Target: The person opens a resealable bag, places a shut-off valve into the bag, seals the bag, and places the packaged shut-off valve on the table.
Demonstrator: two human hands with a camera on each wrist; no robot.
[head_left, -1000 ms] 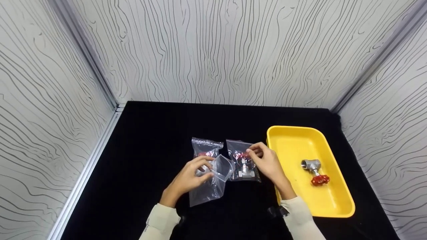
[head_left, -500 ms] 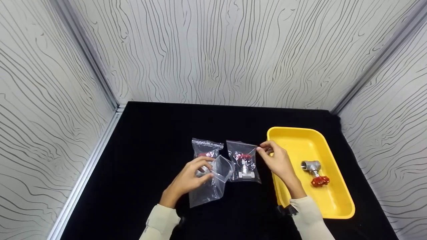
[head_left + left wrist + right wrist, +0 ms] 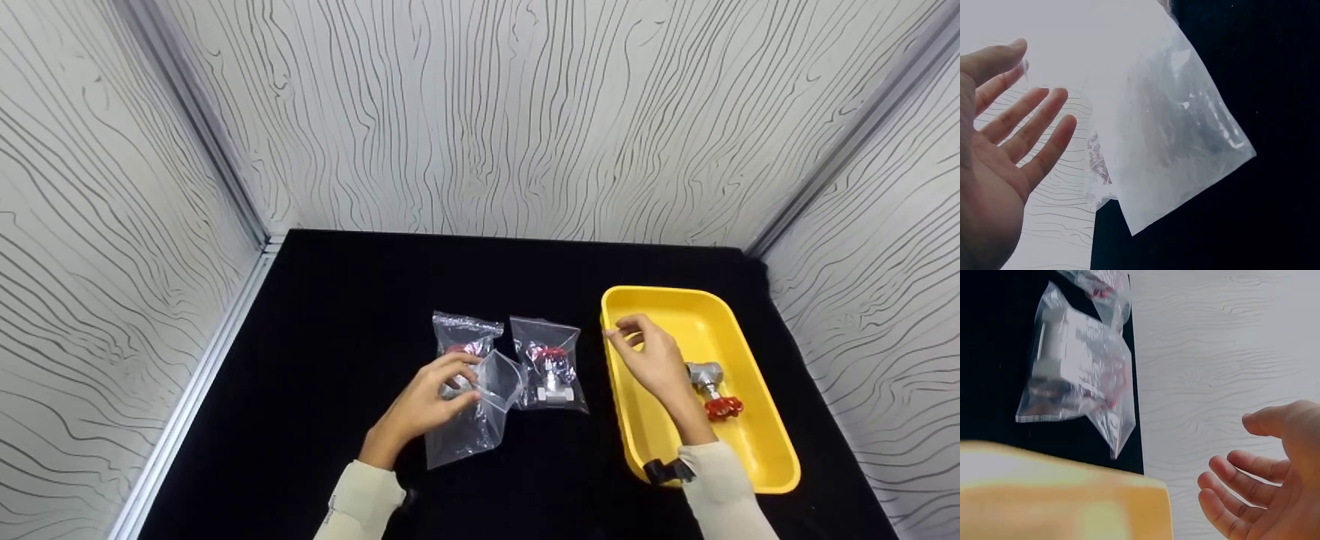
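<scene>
My left hand (image 3: 420, 401) pinches the edge of a clear plastic zip bag (image 3: 466, 435) between thumb and index finger; the bag's mouth gapes and nothing shows inside. Behind it lies another zip bag (image 3: 466, 325) with a red-handled valve, partly hidden. To the right, a bagged gate valve (image 3: 553, 391) lies on the black cloth, its red handwheel toward the back. Over the left side of the yellow tray (image 3: 679, 300) hovers my right hand (image 3: 654, 364), fingers loosely bent and holding nothing. A bare metal valve with a red handwheel (image 3: 723, 408) rests in the tray, partly behind that hand.
Black cloth (image 3: 360, 300) covers the table. Pale panels with a wood-line pattern (image 3: 480, 120) stand behind and at both sides. A metal rail (image 3: 199, 390) runs along the left edge. The tray's raised rim borders the right working area.
My right hand has let go of the right bag's top corner and moved right, over the tray. My left hand and its bag have stayed in place.
</scene>
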